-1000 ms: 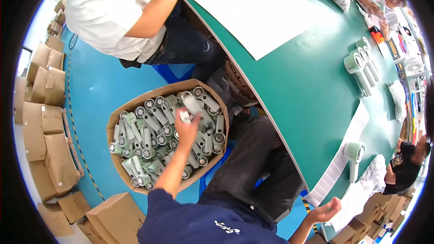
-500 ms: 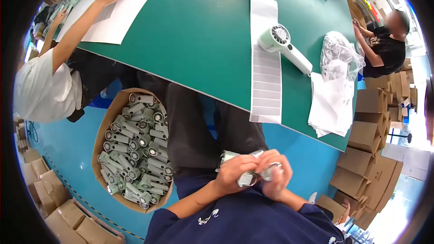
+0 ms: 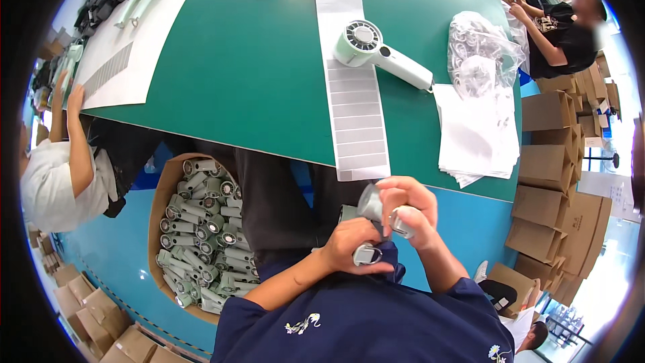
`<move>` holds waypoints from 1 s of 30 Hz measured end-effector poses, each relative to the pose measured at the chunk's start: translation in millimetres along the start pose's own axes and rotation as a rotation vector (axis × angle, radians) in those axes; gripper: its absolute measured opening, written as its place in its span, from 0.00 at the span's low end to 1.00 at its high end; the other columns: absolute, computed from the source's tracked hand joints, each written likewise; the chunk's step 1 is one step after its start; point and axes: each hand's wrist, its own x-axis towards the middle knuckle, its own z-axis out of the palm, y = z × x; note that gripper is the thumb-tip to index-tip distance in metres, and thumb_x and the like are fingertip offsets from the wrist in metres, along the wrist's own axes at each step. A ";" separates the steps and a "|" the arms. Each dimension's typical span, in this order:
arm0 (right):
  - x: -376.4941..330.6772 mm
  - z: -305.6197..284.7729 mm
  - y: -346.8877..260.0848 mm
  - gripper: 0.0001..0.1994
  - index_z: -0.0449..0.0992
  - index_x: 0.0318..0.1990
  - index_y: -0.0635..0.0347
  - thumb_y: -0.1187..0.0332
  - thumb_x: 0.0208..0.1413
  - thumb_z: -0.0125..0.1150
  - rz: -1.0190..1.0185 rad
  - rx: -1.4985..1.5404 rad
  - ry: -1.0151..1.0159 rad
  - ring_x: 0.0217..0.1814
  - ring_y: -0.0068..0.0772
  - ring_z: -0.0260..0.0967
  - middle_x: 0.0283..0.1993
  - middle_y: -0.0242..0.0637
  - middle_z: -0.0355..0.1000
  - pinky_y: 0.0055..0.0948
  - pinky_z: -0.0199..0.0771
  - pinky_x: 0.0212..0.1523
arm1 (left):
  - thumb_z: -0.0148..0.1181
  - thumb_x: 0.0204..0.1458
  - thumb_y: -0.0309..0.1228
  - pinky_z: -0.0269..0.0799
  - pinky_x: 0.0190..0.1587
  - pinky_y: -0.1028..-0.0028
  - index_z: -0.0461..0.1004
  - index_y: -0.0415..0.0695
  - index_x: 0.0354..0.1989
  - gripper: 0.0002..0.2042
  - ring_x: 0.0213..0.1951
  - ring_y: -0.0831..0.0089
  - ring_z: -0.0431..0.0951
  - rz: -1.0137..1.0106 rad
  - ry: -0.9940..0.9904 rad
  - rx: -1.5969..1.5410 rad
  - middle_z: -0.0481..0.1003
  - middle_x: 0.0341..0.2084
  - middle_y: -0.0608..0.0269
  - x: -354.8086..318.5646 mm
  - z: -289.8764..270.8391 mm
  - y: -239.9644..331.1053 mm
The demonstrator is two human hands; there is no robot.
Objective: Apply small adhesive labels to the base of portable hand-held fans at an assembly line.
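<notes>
Both hands are up close to the wearer's chest, just near of the green tabletop. The left hand is curled shut around the lower end of a pale grey-green plastic handheld fan part, its ring-shaped end poking out under the fingers. The right hand is closed over the upper end of that same piece, fingertips pinching a small silvery bit at its side. So the part sits off the tabletop, held between the two hands above the lap.

The step in hand looks like unwrapping or fiddling a single unit just lifted for work. The next move probably calls for a firm left-hand hold while the right fingers work finely at the top, though how the piece comes apart is too hidden to tell.

On the floor at the near left stands a brown cardboard box packed with matching grey-green cylindrical units. On the tabletop lie a long white strip of label backing, a finished white-and-green handheld fan, a crumpled clear plastic bag and a stack of white sheets. A co-worker's arm reaches in at far left.
</notes>
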 end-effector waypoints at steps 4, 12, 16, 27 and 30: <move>11.3 -1.3 17.0 0.21 0.68 0.61 0.67 0.65 0.63 0.54 0.064 -0.016 -0.135 0.31 0.21 0.69 0.30 0.34 0.71 0.25 0.70 0.36 | 0.77 0.42 0.31 0.74 0.41 0.57 0.78 0.44 0.39 0.16 0.42 0.53 0.76 -0.039 0.025 0.157 0.76 0.39 0.55 -20.2 -2.0 -6.4; 23.7 7.4 33.7 0.20 0.64 0.64 0.66 0.70 0.67 0.52 0.025 -0.052 -0.308 0.35 0.24 0.66 0.29 0.31 0.68 0.29 0.70 0.41 | 0.78 0.37 0.35 0.64 0.63 0.48 0.86 0.49 0.46 0.23 0.65 0.39 0.62 -0.137 0.033 0.114 0.59 0.64 0.42 -26.7 4.7 -3.3; 16.0 12.9 29.6 0.23 0.60 0.67 0.68 0.73 0.67 0.50 0.036 -0.096 -0.298 0.34 0.25 0.68 0.29 0.33 0.70 0.32 0.71 0.39 | 0.78 0.37 0.38 0.62 0.63 0.43 0.86 0.48 0.45 0.23 0.67 0.37 0.62 -0.107 -0.066 0.145 0.60 0.66 0.38 -26.2 -0.2 -4.9; 53.1 -0.6 20.5 0.19 0.83 0.47 0.53 0.68 0.45 0.76 -0.634 -1.318 -0.009 0.52 0.40 0.74 0.49 0.32 0.77 0.40 0.74 0.51 | 0.76 0.42 0.39 0.56 0.71 0.39 0.86 0.53 0.51 0.23 0.69 0.34 0.61 -0.021 0.092 0.208 0.60 0.67 0.40 -41.8 -3.0 -8.0; 54.6 1.6 30.3 0.20 0.84 0.47 0.51 0.66 0.42 0.78 -0.689 -1.397 -0.015 0.53 0.37 0.74 0.51 0.30 0.77 0.42 0.72 0.55 | 0.75 0.43 0.40 0.57 0.70 0.38 0.86 0.54 0.51 0.23 0.68 0.33 0.62 -0.029 0.113 0.232 0.60 0.66 0.41 -47.7 -6.2 -6.2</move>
